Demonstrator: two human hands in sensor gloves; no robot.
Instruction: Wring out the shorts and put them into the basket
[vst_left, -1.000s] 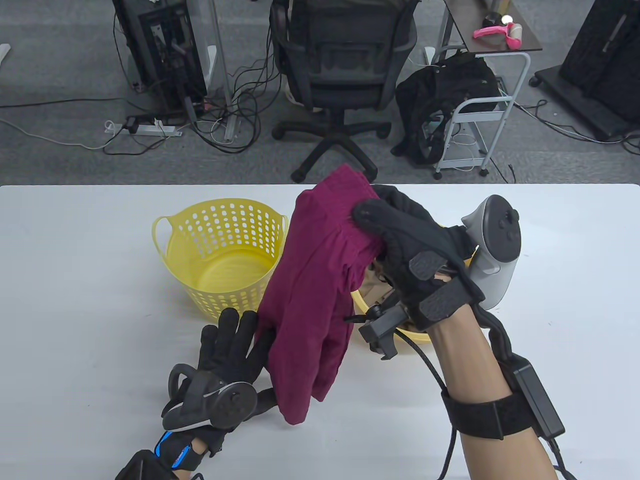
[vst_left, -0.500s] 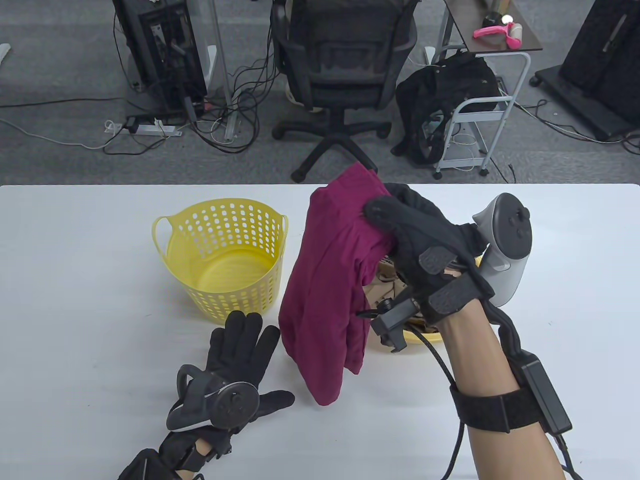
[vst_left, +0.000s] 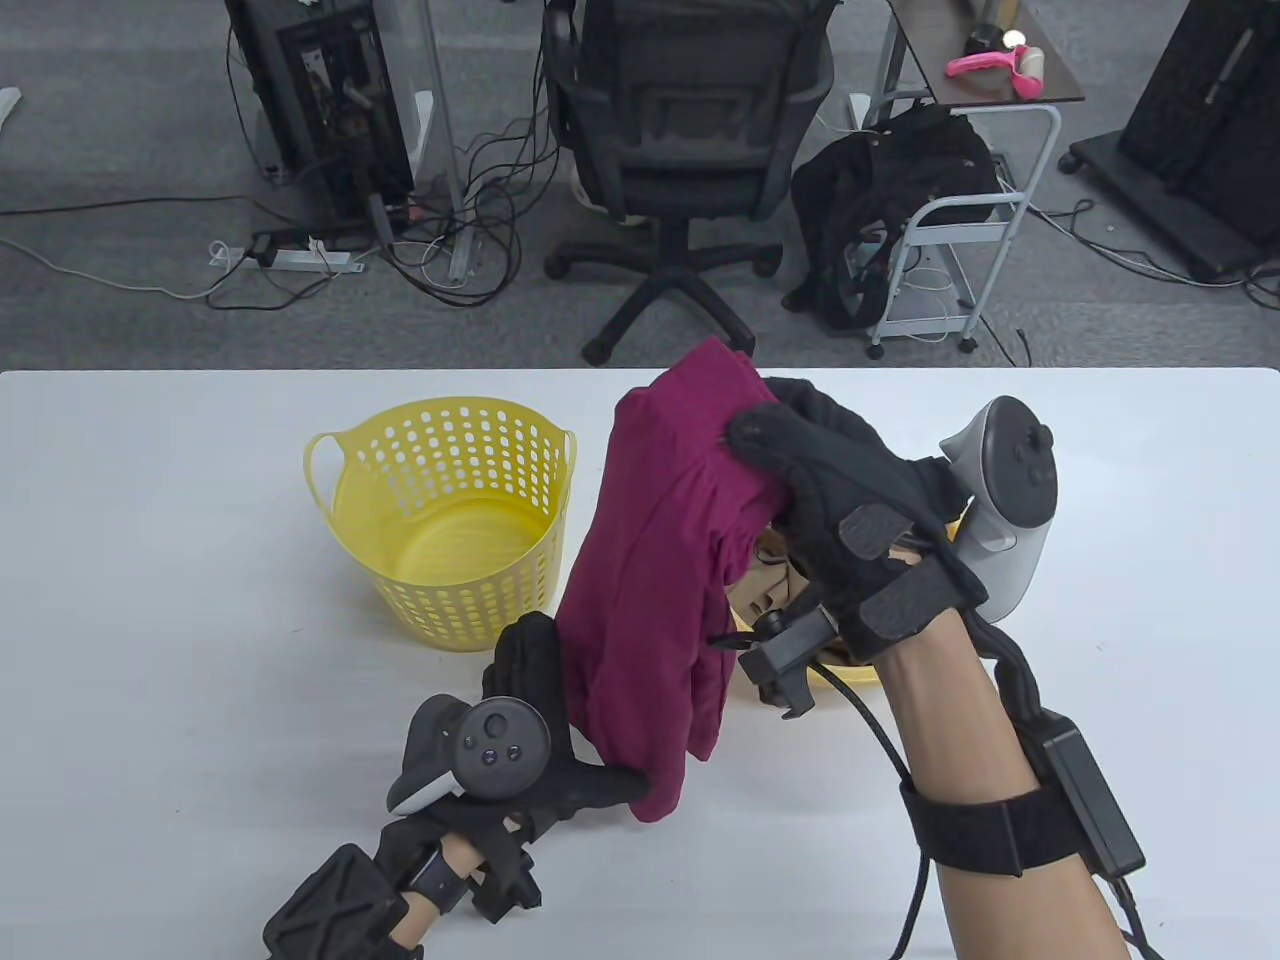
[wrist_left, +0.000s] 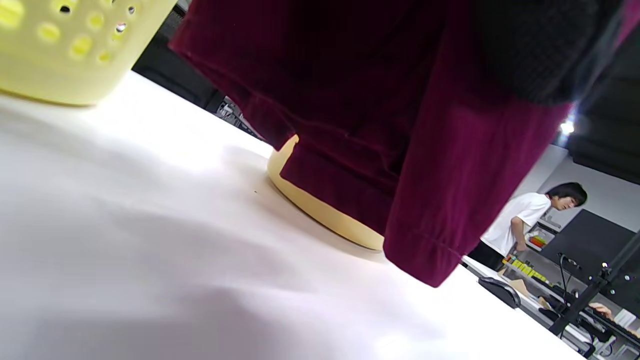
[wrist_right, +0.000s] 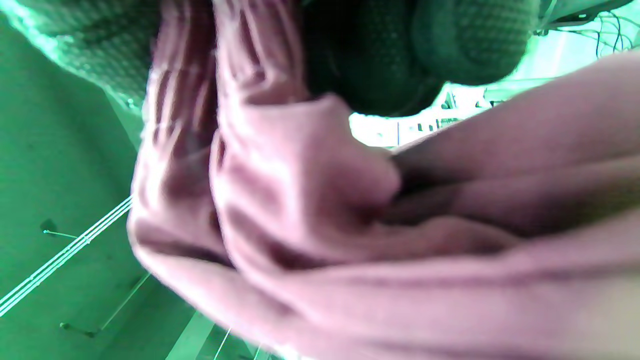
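Observation:
Maroon shorts (vst_left: 650, 560) hang above the table from my right hand (vst_left: 790, 470), which grips their bunched waistband; the right wrist view shows my gloved fingers (wrist_right: 425, 50) curled over the folds of the shorts (wrist_right: 310, 210). My left hand (vst_left: 545, 700) closes round the hanging legs, thumb in front near the hem and fingers behind the cloth. In the left wrist view the shorts (wrist_left: 380, 125) fill the top, with a gloved finger (wrist_left: 540, 50) lying on them. The perforated yellow basket (vst_left: 450, 520) stands empty to the left of the shorts.
A second yellow tub (vst_left: 850, 675) with brownish cloth in it sits under my right wrist, partly hidden by the shorts. Beyond the white table (vst_left: 150, 600) stand an office chair (vst_left: 690, 150) and a small cart (vst_left: 960, 220). A person (wrist_left: 530, 220) stands far off.
My left hand lifted off the table, turned thumb-side up and closed on the lower part of the shorts. The right hand has stayed nearly in place since 0.5 s ago, still holding the waistband.

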